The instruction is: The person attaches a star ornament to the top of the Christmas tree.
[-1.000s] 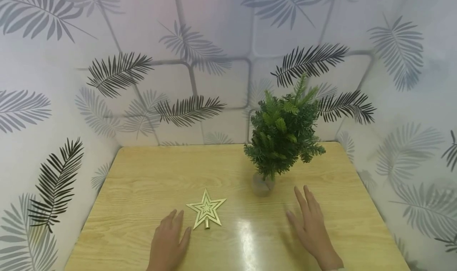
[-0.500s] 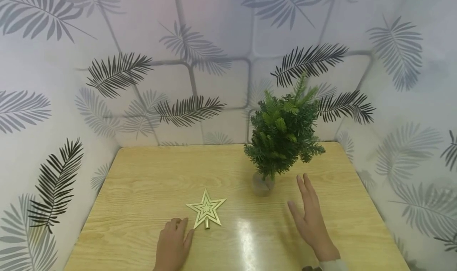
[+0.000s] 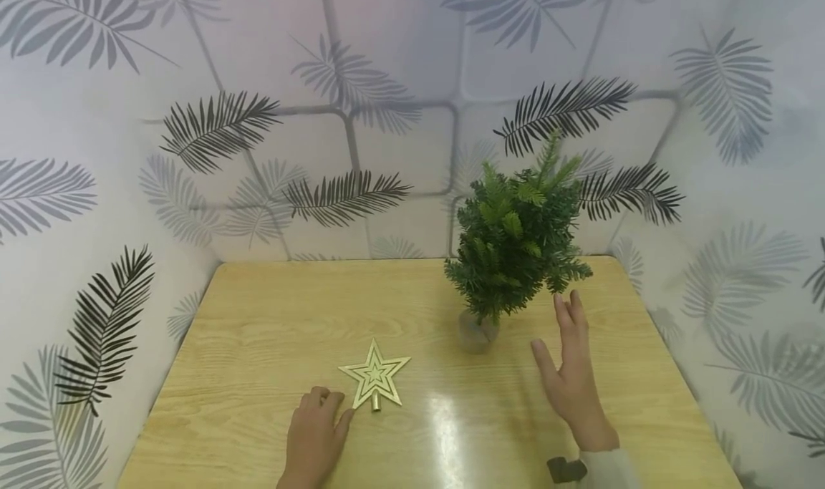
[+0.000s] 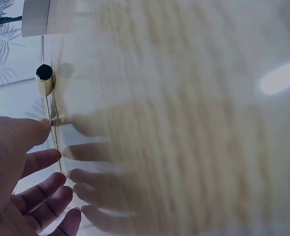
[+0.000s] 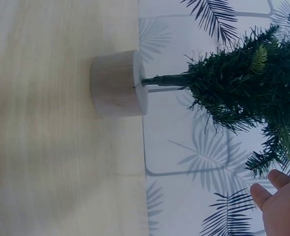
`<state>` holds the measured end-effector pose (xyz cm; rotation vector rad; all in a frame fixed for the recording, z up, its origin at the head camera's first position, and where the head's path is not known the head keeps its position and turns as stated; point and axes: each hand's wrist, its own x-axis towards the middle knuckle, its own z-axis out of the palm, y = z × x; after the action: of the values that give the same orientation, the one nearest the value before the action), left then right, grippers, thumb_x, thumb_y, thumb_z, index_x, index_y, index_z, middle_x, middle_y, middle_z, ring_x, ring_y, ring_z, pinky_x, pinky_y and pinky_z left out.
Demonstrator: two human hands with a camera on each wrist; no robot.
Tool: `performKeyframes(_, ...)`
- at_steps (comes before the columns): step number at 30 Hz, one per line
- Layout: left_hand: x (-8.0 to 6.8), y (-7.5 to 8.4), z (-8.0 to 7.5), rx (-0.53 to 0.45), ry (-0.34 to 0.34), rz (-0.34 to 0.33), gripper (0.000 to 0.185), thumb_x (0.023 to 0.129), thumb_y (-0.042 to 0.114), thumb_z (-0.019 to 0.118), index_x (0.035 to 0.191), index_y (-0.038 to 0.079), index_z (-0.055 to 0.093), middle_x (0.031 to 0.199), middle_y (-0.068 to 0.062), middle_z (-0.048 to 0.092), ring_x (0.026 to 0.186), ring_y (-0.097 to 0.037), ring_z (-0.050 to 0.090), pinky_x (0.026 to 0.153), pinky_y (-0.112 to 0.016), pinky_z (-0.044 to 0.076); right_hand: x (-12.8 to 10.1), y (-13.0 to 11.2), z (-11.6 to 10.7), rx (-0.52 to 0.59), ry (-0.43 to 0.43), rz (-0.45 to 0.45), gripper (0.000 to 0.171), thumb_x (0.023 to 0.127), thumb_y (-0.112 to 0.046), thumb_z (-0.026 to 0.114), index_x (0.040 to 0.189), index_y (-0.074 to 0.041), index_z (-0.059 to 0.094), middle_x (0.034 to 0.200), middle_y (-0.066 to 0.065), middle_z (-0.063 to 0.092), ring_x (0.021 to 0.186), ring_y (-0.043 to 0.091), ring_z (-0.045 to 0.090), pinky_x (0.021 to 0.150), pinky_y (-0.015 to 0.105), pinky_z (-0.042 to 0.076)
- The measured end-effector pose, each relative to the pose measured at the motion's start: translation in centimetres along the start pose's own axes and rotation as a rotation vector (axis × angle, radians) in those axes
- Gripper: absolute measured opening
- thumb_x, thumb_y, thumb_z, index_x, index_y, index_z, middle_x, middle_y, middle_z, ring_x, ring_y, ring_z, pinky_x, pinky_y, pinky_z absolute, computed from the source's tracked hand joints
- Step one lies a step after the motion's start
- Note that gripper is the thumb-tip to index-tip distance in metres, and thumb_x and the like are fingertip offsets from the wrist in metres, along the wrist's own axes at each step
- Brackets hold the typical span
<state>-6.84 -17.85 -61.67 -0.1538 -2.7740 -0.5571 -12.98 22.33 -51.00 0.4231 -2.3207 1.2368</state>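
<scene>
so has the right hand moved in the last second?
Yes. The right hand has lifted off the table and gone forward toward the small tree; its fingertips now sit level with the wooden base.

Pretty bright, even light overall, with a white glare patch on the table [image 3: 258, 310] near its front edge. Left wrist view is smeared soft, and the walls bow at the head view's edges.

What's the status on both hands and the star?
Left hand flat on table, fingertips at the gold star-shaped tree topper, no grip. Right hand open, raised beside the small green artificial tree. Nothing between.
</scene>
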Motion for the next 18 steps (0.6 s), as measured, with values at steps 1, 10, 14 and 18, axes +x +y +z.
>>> performKeyframes(1,0.1,0.1,0.0,-0.006,-0.005,-0.007,0.026,0.078,0.027,0.08,0.094,0.009,0.069,0.095,-0.004,0.057,0.081,-0.02,0.052,0.065,-0.031,0.043,0.2,-0.1,-0.1,0.004,0.01,-0.015,0.07,0.094,-0.012,0.058,0.153,-0.014,0.02,0.159,0.007,0.001,0.144,0.03,0.003,0.107,0.067,0.011)
performKeyframes(10,0.6,0.5,0.4,-0.036,-0.07,-0.078,0.025,0.079,0.033,0.079,0.086,0.013,0.066,0.087,0.002,0.053,0.074,-0.012,0.048,0.061,-0.026,0.043,2.4,-1.4,-1.1,0.018,0.056,-0.079,0.066,0.096,-0.019,0.056,0.152,-0.012,0.021,0.158,0.01,0.005,0.144,0.032,0.002,0.107,0.067,0.008)
performKeyframes(14,1.0,0.8,0.5,-0.046,-0.086,-0.078,0.028,0.08,0.034,0.078,0.086,0.011,0.064,0.081,0.005,0.047,0.068,-0.008,0.041,0.055,-0.021,0.041,3.4,-2.1,-1.3,-0.009,0.063,-0.045,0.069,0.097,-0.017,0.055,0.154,-0.017,0.017,0.158,0.009,0.007,0.144,0.03,0.0,0.108,0.065,0.005)
performKeyframes(18,1.2,1.0,0.4,-0.054,-0.088,-0.075,0.028,0.079,0.031,0.079,0.086,0.01,0.062,0.08,0.004,0.046,0.066,-0.008,0.04,0.051,-0.019,0.04,4.2,-2.8,-1.4,-0.011,0.077,-0.033,0.069,0.098,-0.019,0.054,0.154,-0.018,0.015,0.158,0.009,0.006,0.144,0.028,-0.004,0.109,0.064,0.003)
